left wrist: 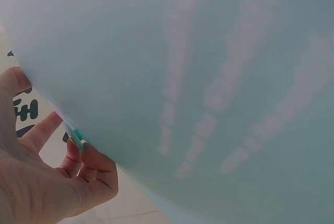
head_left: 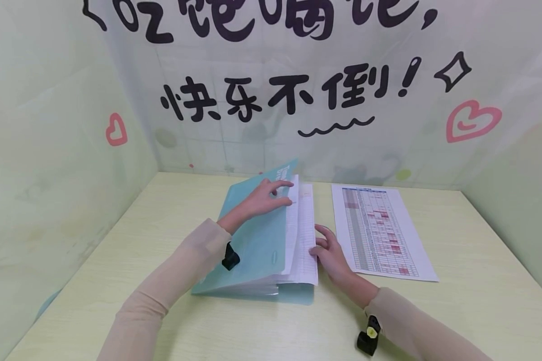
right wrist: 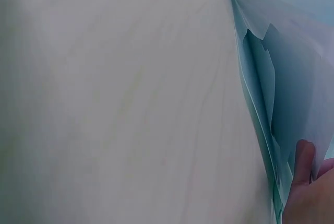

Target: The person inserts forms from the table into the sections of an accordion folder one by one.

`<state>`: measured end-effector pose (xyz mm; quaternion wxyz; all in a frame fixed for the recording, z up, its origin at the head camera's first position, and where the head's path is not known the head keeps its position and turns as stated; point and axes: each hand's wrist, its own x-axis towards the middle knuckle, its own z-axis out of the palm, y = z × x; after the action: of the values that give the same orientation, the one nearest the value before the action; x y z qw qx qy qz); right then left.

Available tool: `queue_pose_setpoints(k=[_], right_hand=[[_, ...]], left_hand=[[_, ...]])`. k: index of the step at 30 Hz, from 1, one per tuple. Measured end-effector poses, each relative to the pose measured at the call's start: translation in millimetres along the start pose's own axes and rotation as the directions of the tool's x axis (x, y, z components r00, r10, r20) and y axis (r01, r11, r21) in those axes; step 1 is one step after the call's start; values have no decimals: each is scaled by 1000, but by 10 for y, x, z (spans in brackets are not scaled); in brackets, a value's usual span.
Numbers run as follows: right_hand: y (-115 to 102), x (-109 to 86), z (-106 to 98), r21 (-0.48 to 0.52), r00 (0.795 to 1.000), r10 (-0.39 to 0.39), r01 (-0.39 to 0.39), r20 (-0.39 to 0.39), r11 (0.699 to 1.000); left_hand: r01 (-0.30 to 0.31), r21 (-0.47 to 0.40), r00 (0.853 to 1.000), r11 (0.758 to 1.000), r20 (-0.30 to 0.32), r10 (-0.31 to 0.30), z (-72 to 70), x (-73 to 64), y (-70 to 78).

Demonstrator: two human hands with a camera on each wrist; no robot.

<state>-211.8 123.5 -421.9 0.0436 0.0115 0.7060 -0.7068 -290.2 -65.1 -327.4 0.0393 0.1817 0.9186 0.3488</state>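
Blue folder (head_left: 296, 295): L hand (head_left: 265, 197) pinches cover (head_left: 257, 245) edge, R hand (head_left: 333, 255) pinches sheets (head_left: 305, 250) at edge, w/ gap to printout (head_left: 381, 235).

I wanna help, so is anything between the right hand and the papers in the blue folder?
No, nothing visible: the right hand pinches the papers at their right edge, and the left hand holds the blue cover raised.

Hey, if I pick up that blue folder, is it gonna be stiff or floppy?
The blue folder will probably flex, since its raised cover looks thin. Its white pages stand spread apart at the open edge, so they may flap if you lift by the cover alone. Rolling or tipping seems unlikely: its back lies flat on the table.
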Motion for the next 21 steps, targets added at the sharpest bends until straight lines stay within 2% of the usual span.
queue_pose_setpoints(k=[13, 21], right_hand=[[-12, 45, 68, 98, 996, 63, -69, 56, 993], [2, 66, 111, 113, 989, 96, -108, 111, 988]], left_hand=[[4, 1, 1000, 1000, -8, -4, 6, -10, 15], [-2, -3, 1000, 1000, -2, 2, 10, -1, 2]])
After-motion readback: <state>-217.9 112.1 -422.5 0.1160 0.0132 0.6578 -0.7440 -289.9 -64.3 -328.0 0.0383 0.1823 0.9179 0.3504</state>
